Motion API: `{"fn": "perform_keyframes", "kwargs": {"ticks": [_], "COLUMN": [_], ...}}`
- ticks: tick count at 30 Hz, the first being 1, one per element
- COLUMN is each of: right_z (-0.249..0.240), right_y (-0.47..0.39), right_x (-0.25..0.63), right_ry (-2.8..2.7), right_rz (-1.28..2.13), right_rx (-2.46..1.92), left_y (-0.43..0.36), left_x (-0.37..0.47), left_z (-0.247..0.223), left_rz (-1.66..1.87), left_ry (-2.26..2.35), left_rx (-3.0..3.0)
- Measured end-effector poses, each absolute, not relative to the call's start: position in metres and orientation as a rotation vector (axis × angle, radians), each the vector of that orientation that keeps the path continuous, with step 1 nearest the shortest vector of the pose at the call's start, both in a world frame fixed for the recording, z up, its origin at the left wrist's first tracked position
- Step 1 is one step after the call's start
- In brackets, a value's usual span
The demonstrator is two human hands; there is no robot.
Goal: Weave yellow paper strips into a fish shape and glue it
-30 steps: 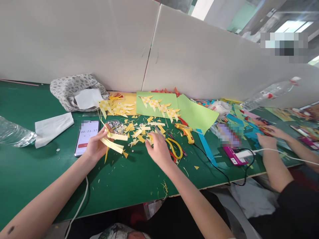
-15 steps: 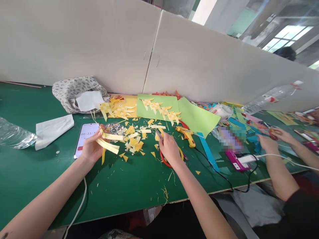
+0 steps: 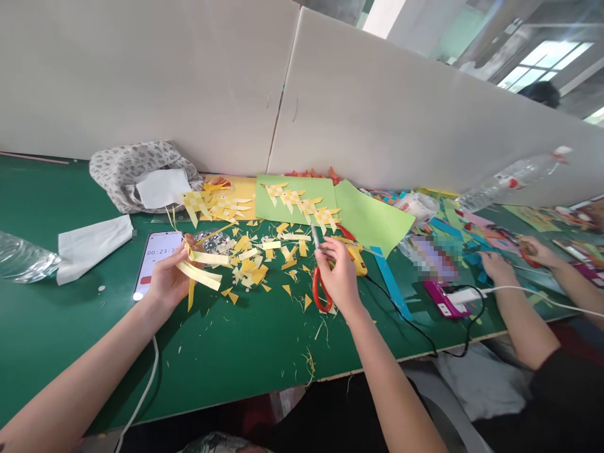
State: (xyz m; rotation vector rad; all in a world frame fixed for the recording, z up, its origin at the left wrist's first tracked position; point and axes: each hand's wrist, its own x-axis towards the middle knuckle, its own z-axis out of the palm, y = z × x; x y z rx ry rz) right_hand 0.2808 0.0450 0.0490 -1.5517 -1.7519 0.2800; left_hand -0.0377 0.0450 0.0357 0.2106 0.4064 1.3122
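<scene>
My left hand (image 3: 167,277) is closed around woven pale and deep yellow paper strips (image 3: 204,277), whose loose ends stick out to the right and upward. In my right hand (image 3: 338,272) is a pair of scissors (image 3: 316,290) with red handles, blades pointing up and away from me. The fingers hide part of the handles. Cut yellow paper scraps (image 3: 258,273) lie scattered on the table between both hands. Just beyond my right hand is a yellow glue gun (image 3: 358,259), partly covered by it. A phone (image 3: 151,263) showing a timer lies beside my left hand.
Yellow woven paper fish (image 3: 306,205) rest on a green sheet (image 3: 268,210) by the partition (image 3: 189,82). A patterned cloth bag (image 3: 106,179) stands back left. At right are a blue strip (image 3: 391,284), a magenta power strip (image 3: 446,302), cables, and another person's hands (image 3: 499,272).
My right hand has lifted the scissors off the table and turned, with the blades now pointing up past the scraps. The left hand still holds the strips in nearly the same place.
</scene>
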Motion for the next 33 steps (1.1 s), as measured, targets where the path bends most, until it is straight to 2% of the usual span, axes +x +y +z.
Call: {"fn": "perform_keyframes", "kwargs": {"ticks": [4, 10, 21, 28, 33], "right_z": [0.054, 0.043, 0.03, 0.007, 0.016], "right_y": [0.045, 0.04, 0.055, 0.065, 0.057], "right_x": [0.302, 0.297, 0.282, 0.253, 0.223], "right_ry": [-1.63, -1.754, -1.985, -2.148, -2.282], "right_rz": [0.298, 0.339, -0.007, 0.093, 0.176], "right_rx": [-1.577, -1.619, -1.744, -1.61, -1.446], "left_y": [0.045, 0.045, 0.046, 0.048, 0.05], "left_x": [-0.037, -0.038, -0.04, -0.047, -0.055], "left_z": [0.036, 0.033, 0.037, 0.043, 0.047], "left_rz": [1.313, 1.304, 1.349, 1.413, 1.459], "left_ry": [0.411, 0.434, 0.379, 0.358, 0.307], "left_rx": [0.228, 0.221, 0.202, 0.143, 0.195]}}
